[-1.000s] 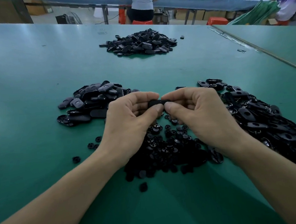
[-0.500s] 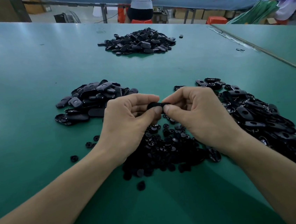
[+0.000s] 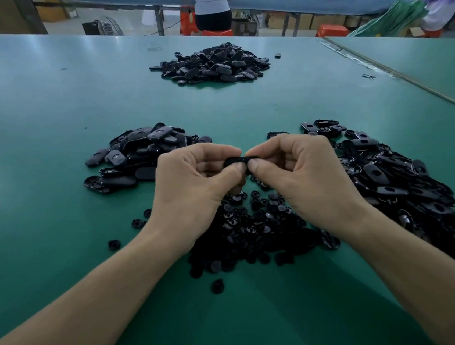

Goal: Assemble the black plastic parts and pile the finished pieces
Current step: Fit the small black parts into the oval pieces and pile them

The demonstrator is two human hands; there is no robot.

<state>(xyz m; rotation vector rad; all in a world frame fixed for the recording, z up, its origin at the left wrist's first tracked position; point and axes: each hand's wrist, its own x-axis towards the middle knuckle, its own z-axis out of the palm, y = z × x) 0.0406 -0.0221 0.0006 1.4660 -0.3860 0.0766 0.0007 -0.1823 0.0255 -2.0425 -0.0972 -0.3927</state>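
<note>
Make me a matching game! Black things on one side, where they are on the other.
1 far pile
2 left pile
3 round bits
4 held part

a pinched by left hand and right hand
b lying under both hands
c alone, beyond the others
d beside the left hand

Pairs: 1-c, 2-d, 3-b, 4-a
</note>
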